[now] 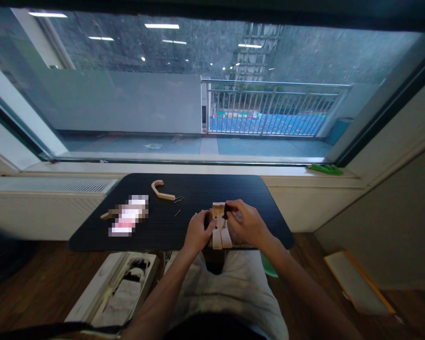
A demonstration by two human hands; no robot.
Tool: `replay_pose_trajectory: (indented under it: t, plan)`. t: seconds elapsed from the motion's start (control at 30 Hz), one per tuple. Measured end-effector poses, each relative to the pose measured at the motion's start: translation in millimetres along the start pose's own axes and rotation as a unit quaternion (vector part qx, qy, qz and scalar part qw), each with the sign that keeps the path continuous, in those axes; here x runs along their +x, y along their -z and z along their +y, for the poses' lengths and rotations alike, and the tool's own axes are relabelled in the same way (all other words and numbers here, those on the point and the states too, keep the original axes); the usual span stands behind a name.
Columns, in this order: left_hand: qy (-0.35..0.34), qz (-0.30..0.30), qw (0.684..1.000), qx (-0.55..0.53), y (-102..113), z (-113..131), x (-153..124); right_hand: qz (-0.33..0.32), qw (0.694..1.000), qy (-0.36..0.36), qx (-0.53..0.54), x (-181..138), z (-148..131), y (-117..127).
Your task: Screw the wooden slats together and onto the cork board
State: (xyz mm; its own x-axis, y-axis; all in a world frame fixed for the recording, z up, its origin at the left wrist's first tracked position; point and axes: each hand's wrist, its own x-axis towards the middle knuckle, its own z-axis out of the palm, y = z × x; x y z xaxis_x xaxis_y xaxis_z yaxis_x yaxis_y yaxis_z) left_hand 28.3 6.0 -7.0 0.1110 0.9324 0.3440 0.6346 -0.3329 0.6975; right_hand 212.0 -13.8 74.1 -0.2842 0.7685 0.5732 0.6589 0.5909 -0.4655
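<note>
Two light wooden pieces (220,231) lie side by side at the near edge of a small black table (163,226). My left hand (197,233) is closed against their left side and steadies them. My right hand (247,223) is closed in a pinch on a small dark part (227,208) at the top of the wooden pieces. A curved wooden piece (160,189) lies further back on the table, with a few small screws (179,200) beside it.
A blurred paper or packet (129,215) lies on the table's left half. An open cardboard box (123,290) stands on the wooden floor at my left knee. A flat board (357,283) lies on the floor to the right. A green object (325,168) rests on the window sill.
</note>
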Motion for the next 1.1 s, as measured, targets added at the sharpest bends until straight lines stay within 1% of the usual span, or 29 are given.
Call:
replay_pose_trajectory:
  t: [0.2,0.4,0.5,0.6,0.67,0.9,1.1]
  plan:
    - [-0.006,0.005,1.000,-0.008,-0.8,-2.3,-0.1,-0.001,1.000,0.003,0.024,-1.8,2.9,0.3]
    - [0.012,0.020,1.000,0.013,-3.7,-4.9,-0.2,0.018,0.999,0.020,0.021,-0.3,3.5,-0.7]
    - [0.017,0.018,1.000,0.019,-4.0,-4.2,-0.4,0.018,1.000,0.005,0.014,-0.4,1.7,0.0]
    - [0.025,0.008,0.999,0.020,-2.6,-1.5,-0.5,-0.004,0.999,-0.030,0.018,-0.5,-0.2,1.4]
    - [0.029,0.003,0.999,0.019,-1.4,0.6,-0.5,-0.015,0.999,-0.039,0.023,-0.2,-0.9,2.3]
    - [0.026,-0.001,1.000,0.006,1.3,3.9,-0.7,-0.009,0.999,-0.019,0.039,0.4,-0.8,1.1]
    - [0.019,-0.004,1.000,0.004,-0.7,0.1,-0.3,-0.016,0.999,-0.037,0.031,-0.4,-1.8,1.0]
